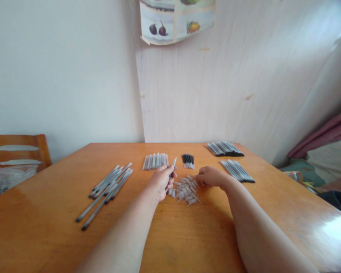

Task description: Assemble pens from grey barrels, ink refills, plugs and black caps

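My left hand (162, 180) is closed around a slim pen (174, 162), its pale tip pointing up and away from me. Just right of that hand lies a loose pile of small translucent white pieces that look like pen caps (187, 191). At the pile's right edge is my right hand (210, 176), fingers pinched together and pointing down at it; whether anything is between them is hidden. Beyond the pile sits a row of short black pieces with whitish ends (188, 161). Behind my left hand is a row of translucent tubes (155, 161).
Clear sticks with black ends (110, 185) lie scattered on the wooden table (187, 235) at left. Two bundles of clear sticks with black ends, a far one (224, 148) and a nearer one (238, 171), rest at right. A chair (42, 149) stands beyond the left edge.
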`<state>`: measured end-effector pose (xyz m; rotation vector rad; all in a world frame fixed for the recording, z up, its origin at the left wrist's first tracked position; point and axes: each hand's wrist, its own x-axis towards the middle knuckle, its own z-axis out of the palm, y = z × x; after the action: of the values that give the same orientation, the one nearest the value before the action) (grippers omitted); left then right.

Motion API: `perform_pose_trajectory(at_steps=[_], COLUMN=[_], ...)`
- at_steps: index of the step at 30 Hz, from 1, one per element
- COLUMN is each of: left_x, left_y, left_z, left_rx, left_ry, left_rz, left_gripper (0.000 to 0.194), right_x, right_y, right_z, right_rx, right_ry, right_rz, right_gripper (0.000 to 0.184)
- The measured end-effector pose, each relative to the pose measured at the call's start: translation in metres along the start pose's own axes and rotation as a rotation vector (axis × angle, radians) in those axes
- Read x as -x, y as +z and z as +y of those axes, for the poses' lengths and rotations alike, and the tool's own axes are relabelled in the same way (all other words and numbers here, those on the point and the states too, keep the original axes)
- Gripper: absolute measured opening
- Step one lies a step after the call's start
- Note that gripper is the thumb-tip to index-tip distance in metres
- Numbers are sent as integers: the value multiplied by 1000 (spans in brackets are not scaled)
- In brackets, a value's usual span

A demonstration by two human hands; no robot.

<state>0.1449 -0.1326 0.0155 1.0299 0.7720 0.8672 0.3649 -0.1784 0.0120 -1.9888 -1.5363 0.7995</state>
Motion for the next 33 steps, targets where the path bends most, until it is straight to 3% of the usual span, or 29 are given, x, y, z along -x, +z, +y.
perform_pose_trajectory(at_steps=[5,16,27,33], left_x=[-1,-3,-5,-7], left_y=[-1,-4,-4,-5], left_z=[0,2,2,0], left_rx=[-11,-16,18,9], left_ry=[1,-17,-9,10], left_rz=[38,73,87,95], left_gripper=[18,15,14,11], right_x=[1,-5,-21,-31], right_y=[0,1,6,11], right_z=[-1,3,17,20], right_rx=[-53,-155,-148,-46], right_ry=[29,69,53,-56], right_rz=[-89,-69,298,445], right_gripper=[43,21,7,16])
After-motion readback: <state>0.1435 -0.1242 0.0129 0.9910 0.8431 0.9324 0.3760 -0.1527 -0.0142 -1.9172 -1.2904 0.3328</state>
